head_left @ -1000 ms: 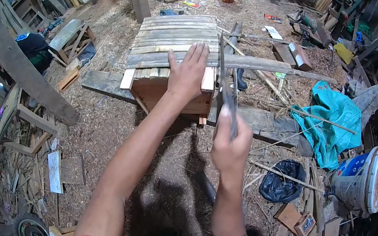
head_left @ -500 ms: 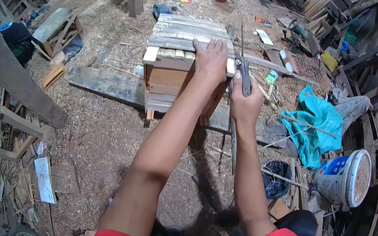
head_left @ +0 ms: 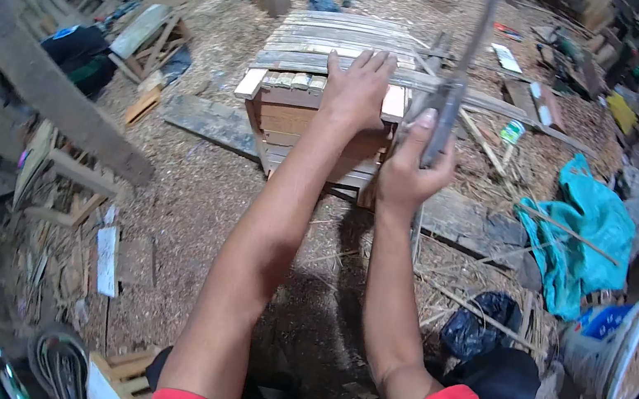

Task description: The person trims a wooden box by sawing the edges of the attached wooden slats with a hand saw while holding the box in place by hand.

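Observation:
A small wooden box (head_left: 314, 128) stands upright with its open front facing me and a slatted top (head_left: 337, 35). My left hand (head_left: 353, 92) lies on the near slats with fingers stretched and thumb apart. Beside the box's right edge, my right hand (head_left: 417, 161) is closed around a long, narrow, blade-like tool (head_left: 456, 83). It points up and away from me, and motion blurs it, so its exact kind is unclear. Pale blocks show at both front corners under the slats. My left forearm covers part of the box front.
A board (head_left: 474, 228) lies across the shavings behind the box's base. To the right are a teal sheet (head_left: 586, 233), a white bucket (head_left: 617, 351) and a black bag (head_left: 479, 325). A slanting timber (head_left: 61, 92) and scrap wood stand left.
The blade-like tool has swung, its upper end now farther right and higher in view. The camera view has shifted, too. My left hand stays on the slats.

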Available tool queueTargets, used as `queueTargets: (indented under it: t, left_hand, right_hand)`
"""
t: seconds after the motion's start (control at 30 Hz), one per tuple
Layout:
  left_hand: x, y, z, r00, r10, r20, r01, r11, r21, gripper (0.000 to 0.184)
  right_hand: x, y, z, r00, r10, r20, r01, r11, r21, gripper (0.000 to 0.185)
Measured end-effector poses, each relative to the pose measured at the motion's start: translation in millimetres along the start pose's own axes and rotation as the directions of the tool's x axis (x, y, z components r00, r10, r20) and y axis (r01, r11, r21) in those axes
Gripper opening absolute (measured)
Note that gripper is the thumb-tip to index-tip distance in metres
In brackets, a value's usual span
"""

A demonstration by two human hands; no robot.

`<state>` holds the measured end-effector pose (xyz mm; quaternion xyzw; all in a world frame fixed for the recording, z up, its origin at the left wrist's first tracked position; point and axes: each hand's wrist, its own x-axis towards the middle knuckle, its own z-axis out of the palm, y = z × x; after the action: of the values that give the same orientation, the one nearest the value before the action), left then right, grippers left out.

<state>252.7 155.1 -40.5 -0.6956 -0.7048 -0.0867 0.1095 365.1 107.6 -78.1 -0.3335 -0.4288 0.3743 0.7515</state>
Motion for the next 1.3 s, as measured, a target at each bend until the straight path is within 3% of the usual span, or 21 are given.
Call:
queueTargets:
  t: [0.03, 0.13, 0.27, 0.37, 0.4, 0.47, 0.53, 0.57, 0.6, 0.67, 0.7, 0.73, 0.77, 0.83, 0.93, 1.03, 1.07, 1.1, 1.2, 1.3]
  left_hand:
    - [-1.7, -0.1, 0.3, 1.000, -0.002, 0.000, 0.002, 1.000, 0.013, 0.109]
    - [-5.2, 3.5, -2.1, 1.000, 0.018, 0.011, -0.018, 1.000, 0.012, 0.115]
    - [-23.4, 6.1, -6.9, 1.000, 0.002, 0.018, -0.003, 0.999, 0.045, 0.117]
    - [-36.1, 10.5, -11.9, 1.000, 0.012, 0.001, -0.012, 0.998, 0.059, 0.117]
    - [-42.8, 12.2, -10.8, 1.000, 0.015, -0.005, -0.015, 0.999, 0.047, 0.116]
    - [-52.8, 9.1, -6.0, 0.999, 0.032, 0.009, -0.032, 0.995, 0.093, 0.106]
    - [-60.9, 4.8, -19.6, 0.997, 0.077, 0.032, -0.080, 0.992, 0.094, 0.107]
    - [-61.0, -5.8, -37.4, 0.971, 0.114, 0.208, -0.115, 0.993, -0.005, 0.108]
    - [-65.4, -21.1, -51.7, 0.962, 0.196, 0.191, -0.167, 0.973, -0.160, 0.104]
    - [-65.0, -66.7, -58.9, 0.955, 0.210, 0.208, -0.012, 0.732, -0.681, 0.085]
    - [-63.8, -97.5, -51.2, 0.996, 0.089, -0.003, -0.077, 0.847, -0.525, 0.079]
    - [-65.4, -120.0, -38.5, 0.973, 0.006, -0.231, -0.086, 0.937, -0.339, 0.074]
    - [-70.1, -125.2, -32.3, 0.952, -0.218, -0.216, 0.125, 0.919, -0.374, 0.075]
    - [-80.2, -136.2, -21.5, 0.765, -0.624, -0.158, 0.515, 0.740, -0.432, 0.080]
    - [-87.0, -163.9, 9.5, 0.722, -0.653, 0.229, 0.589, 0.404, -0.700, 0.092]
    - [-101.5, -167.4, 17.8, 0.758, -0.608, 0.234, 0.537, 0.380, -0.753, 0.096]
    - [-101.6, -166.9, 15.7, 0.762, -0.606, 0.227, 0.518, 0.361, -0.776, 0.095]
    - [-104.4, -163.2, 12.0, 0.740, -0.634, 0.224, 0.576, 0.426, -0.698, 0.085]
    - [-114.5, -156.8, 2.0, 0.760, -0.606, 0.235, 0.522, 0.354, -0.776, 0.085]
    - [-122.1, -173.8, 13.9, 0.668, -0.720, 0.187, 0.577, 0.343, -0.741, 0.084]
  right_hand:
    - [8.5, -4.7, 0.5, 0.996, -0.066, -0.062, 0.069, 0.996, 0.054, 0.025]
    - [33.7, -15.5, -14.2, 0.993, 0.041, -0.109, -0.033, 0.997, 0.075, 0.028]
    - [38.1, -10.8, -23.0, 0.982, 0.121, -0.147, -0.115, 0.992, 0.050, 0.050]
    - [15.1, 7.5, -8.8, 0.983, 0.052, -0.175, -0.063, 0.997, -0.055, 0.055]
    - [7.4, -8.1, -7.1, 0.977, 0.190, -0.097, -0.195, 0.980, -0.048, 0.067]
    - [-5.5, -6.5, -4.9, 0.986, 0.162, -0.038, -0.166, 0.965, -0.202, 0.072]
    - [-13.7, -0.8, -6.7, 0.995, 0.099, -0.025, -0.102, 0.977, -0.188, 0.076]
    - [-17.6, 1.6, -6.3, 0.997, 0.070, -0.018, -0.072, 0.980, -0.185, 0.077]
    - [-20.5, 2.2, -4.7, 0.997, 0.071, -0.018, -0.073, 0.980, -0.185, 0.078]
    - [-23.9, 2.1, -5.3, 0.998, 0.068, -0.004, -0.067, 0.978, -0.198, 0.080]
    - [-25.8, 0.2, -5.7, 0.996, 0.091, 0.005, -0.088, 0.979, -0.185, 0.083]
    - [-27.9, -2.7, -6.2, 0.997, 0.080, 0.005, -0.077, 0.973, -0.219, 0.083]
    - [-29.1, -6.0, -6.1, 0.998, 0.070, 0.004, -0.067, 0.966, -0.248, 0.083]
    - [-32.3, -9.3, -6.1, 0.997, 0.075, 0.018, -0.067, 0.957, -0.283, 0.081]
    - [-39.1, 7.4, -0.1, 0.996, -0.081, 0.022, 0.084, 0.966, -0.245, 0.080]
    - [-46.7, 8.1, -1.0, 0.999, -0.022, 0.030, 0.028, 0.975, -0.222, 0.076]
    - [-45.7, 13.6, -0.9, 0.997, -0.070, 0.035, 0.076, 0.974, -0.212, 0.076]
    - [-44.6, 19.2, -0.8, 0.992, -0.118, 0.040, 0.124, 0.972, -0.202, 0.075]
    - [-31.5, 34.4, 3.2, 0.993, -0.096, 0.075, 0.106, 0.982, -0.155, 0.075]
    - [-26.0, 43.4, 17.0, 0.987, -0.058, 0.148, 0.080, 0.986, -0.148, 0.072]
